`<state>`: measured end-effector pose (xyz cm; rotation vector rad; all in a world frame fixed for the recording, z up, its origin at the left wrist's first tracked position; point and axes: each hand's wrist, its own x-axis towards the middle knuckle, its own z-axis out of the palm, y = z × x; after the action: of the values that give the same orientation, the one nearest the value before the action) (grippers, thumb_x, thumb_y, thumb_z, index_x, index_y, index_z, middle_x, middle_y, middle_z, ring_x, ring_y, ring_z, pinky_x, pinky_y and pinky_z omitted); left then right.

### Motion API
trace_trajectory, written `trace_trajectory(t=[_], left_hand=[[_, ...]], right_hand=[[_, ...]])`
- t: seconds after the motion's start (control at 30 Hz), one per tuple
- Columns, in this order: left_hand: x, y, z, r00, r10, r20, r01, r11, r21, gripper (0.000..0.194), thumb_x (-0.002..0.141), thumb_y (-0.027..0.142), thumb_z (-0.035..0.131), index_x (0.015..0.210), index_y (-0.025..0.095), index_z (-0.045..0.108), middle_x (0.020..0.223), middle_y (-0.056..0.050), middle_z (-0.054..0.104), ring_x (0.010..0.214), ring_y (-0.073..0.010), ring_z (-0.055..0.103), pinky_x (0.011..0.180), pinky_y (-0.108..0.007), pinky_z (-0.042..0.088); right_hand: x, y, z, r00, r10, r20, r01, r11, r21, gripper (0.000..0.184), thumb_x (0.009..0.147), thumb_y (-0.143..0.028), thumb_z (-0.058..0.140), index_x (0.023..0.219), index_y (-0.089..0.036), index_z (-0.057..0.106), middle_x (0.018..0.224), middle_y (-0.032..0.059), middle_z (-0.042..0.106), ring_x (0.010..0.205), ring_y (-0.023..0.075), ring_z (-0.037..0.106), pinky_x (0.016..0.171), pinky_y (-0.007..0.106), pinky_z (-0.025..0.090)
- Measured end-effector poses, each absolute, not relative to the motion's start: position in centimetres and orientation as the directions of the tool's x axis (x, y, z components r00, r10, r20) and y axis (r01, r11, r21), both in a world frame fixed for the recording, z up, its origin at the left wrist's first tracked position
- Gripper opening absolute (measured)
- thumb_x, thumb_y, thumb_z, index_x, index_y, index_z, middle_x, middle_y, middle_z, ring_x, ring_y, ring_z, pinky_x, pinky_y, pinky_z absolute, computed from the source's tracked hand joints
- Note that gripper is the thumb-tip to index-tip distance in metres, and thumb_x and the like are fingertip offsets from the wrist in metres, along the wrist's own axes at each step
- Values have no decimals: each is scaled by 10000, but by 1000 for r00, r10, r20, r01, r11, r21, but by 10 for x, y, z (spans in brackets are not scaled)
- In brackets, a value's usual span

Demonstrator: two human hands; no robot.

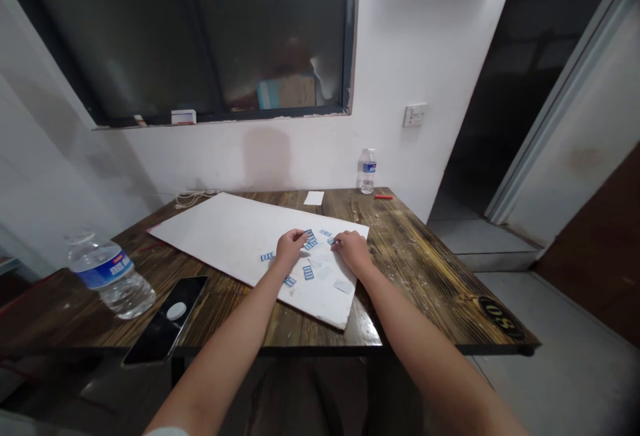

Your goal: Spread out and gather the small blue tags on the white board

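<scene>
My left hand [290,248] is closed in a pinch on a small blue-and-white printed paper piece [309,236], above the white board [220,229]. Opposite it, my right hand [353,248] pinches another small blue-and-white piece [331,241], mostly covered by the fingertips. Around the hands lie several similar printed pieces, among them a striped piece [309,273] and a piece near my left wrist [267,257]. Plain whitish scraps, such as this paper scrap [343,286], rest on the board near my right hand.
The board lies on a dark wooden table [415,276]. To the left are a large water bottle [110,276] and a black phone [165,323] with a white disc on it. A small bottle [368,173], red pen [383,197], white card [314,198] and white cable [193,197] sit along the back.
</scene>
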<state>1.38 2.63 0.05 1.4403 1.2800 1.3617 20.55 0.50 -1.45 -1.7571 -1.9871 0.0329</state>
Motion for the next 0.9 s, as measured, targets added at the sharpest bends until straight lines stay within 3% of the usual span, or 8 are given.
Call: trace_trajectory(t=[0.17, 0.33, 0.6, 0.9], left_hand=[[13, 27, 0, -68, 974, 214, 145, -203, 968, 329, 589, 431, 760, 725, 144, 673, 629, -11, 594, 582, -119, 516, 430, -200, 448], [14, 27, 0, -61, 976, 207, 126, -198, 972, 351, 568, 444, 781, 706, 141, 669, 615, -14, 585, 576, -122, 513, 417, -206, 453], [13, 26, 0, -53, 976, 210, 155, -200, 967, 348, 593, 443, 768, 735, 141, 671, 631, -11, 587, 592, -120, 520, 429, -202, 469], [18, 20, 7, -55, 983, 175, 118, -167, 979, 351, 573, 447, 794, 690, 149, 649, 603, 0, 557, 575, -121, 507, 442, -229, 483]], right_hand=[[207, 4, -15, 28, 950, 311, 921, 96, -377, 263, 872, -359, 651, 1101, -240, 706, 1138, 91, 643, 1070, 252, 510, 825, 331, 350], [205, 3, -15, 29, 961, 275, 937, 70, -342, 318, 855, -493, 644, 1050, -258, 737, 1176, 125, 575, 1105, 302, 450, 837, 379, 353], [204, 5, -17, -19, 955, 295, 939, 119, -323, 258, 890, -402, 621, 1063, -240, 723, 1142, 113, 599, 1109, 285, 437, 885, 400, 323], [205, 6, -15, -35, 925, 377, 942, 157, -298, 206, 927, -306, 561, 907, -185, 728, 1028, 111, 677, 1032, 258, 511, 835, 354, 336]])
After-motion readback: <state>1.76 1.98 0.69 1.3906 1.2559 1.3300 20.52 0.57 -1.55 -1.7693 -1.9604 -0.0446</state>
